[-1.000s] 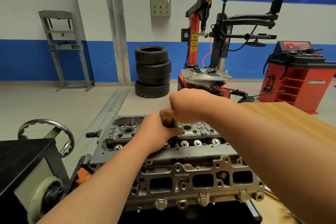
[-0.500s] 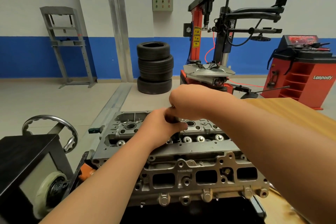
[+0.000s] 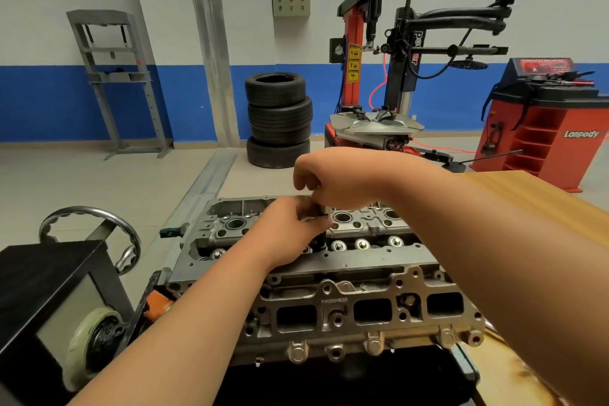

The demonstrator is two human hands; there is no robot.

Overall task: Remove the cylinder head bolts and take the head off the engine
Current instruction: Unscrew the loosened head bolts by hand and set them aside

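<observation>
The cylinder head sits on the engine, on a stand beside a wooden tabletop, not yet lifted off. Both hands meet over its middle: the left hand is clenched round a small dark tool or socket that stands upright in a bolt well, and the right hand pinches its top from above. What the tool grips is hidden by the fingers. To do this well, keep the tool straight in line with the bolt, steady it low, turn from the top, and lift out only once it spins free
</observation>
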